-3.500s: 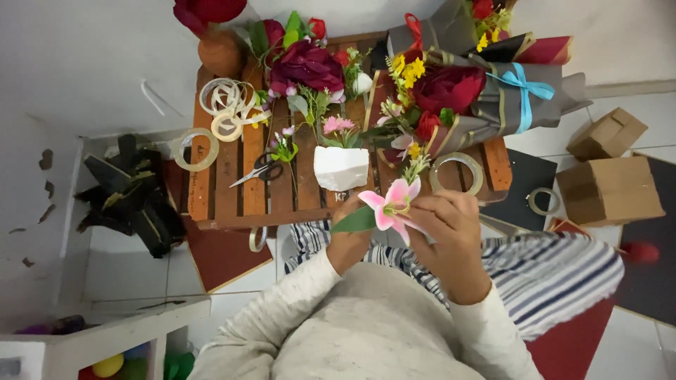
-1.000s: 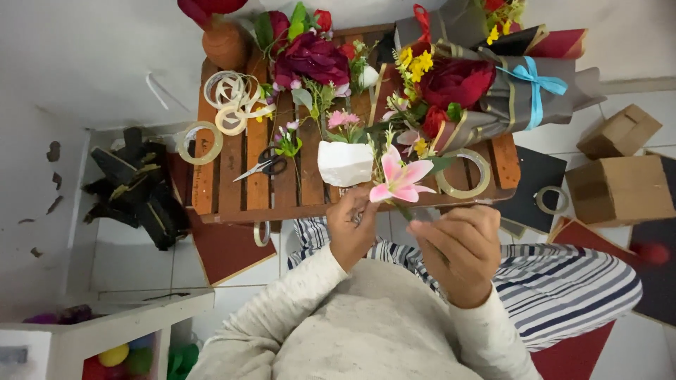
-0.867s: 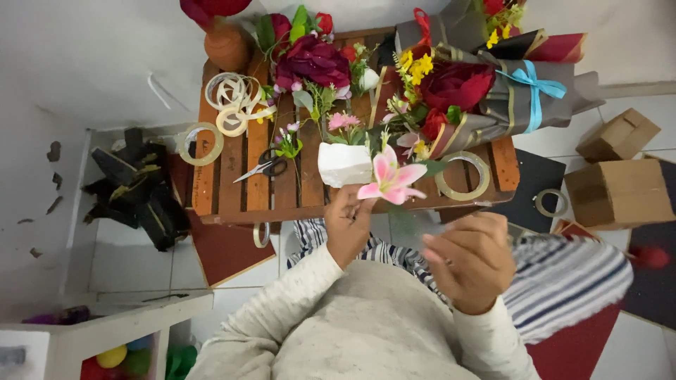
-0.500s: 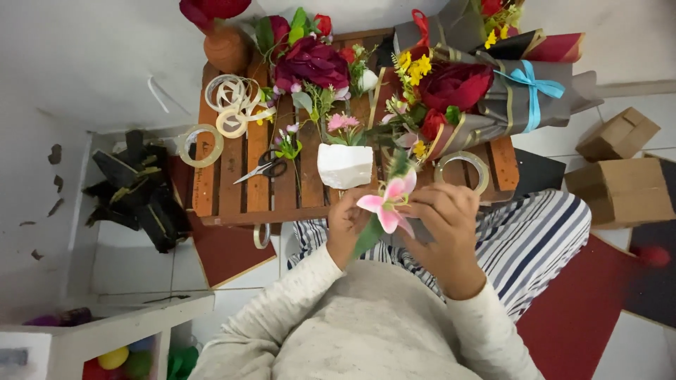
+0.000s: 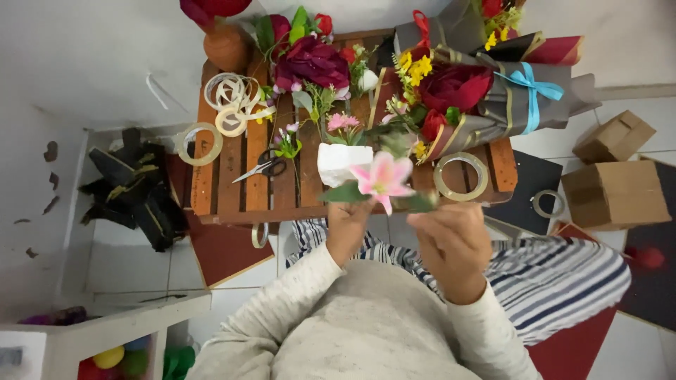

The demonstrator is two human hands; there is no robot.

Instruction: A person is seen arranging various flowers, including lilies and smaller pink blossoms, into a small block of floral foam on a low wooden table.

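Pink and white, the lily (image 5: 384, 179) sits just below the middle of the frame, at the near edge of the wooden slat table (image 5: 232, 176). Your left hand (image 5: 348, 229) is closed around its stem from below, and a green leaf (image 5: 343, 193) sticks out to the left of the bloom. Your right hand (image 5: 454, 243) has come back up beside it: a second ago it hung lower and away from the flower, half a second ago it was closing in, and now its fingertips reach the leafy part just right of the bloom. Whether those fingers actually pinch anything you cannot tell from here; the hand looks loosely curled, back towards the camera.

The flower itself has turned and lifted a little, so the open face now points more towards the table. So both hands are working the one stem again.

Just above the bloom lies the white foam block (image 5: 340, 163); to its left, the scissors (image 5: 262, 166); to the right, a ring of ribbon tape (image 5: 461, 176). In the upper right of the frame lie the wrapped bouquets (image 5: 493, 91), well apart from your hands.
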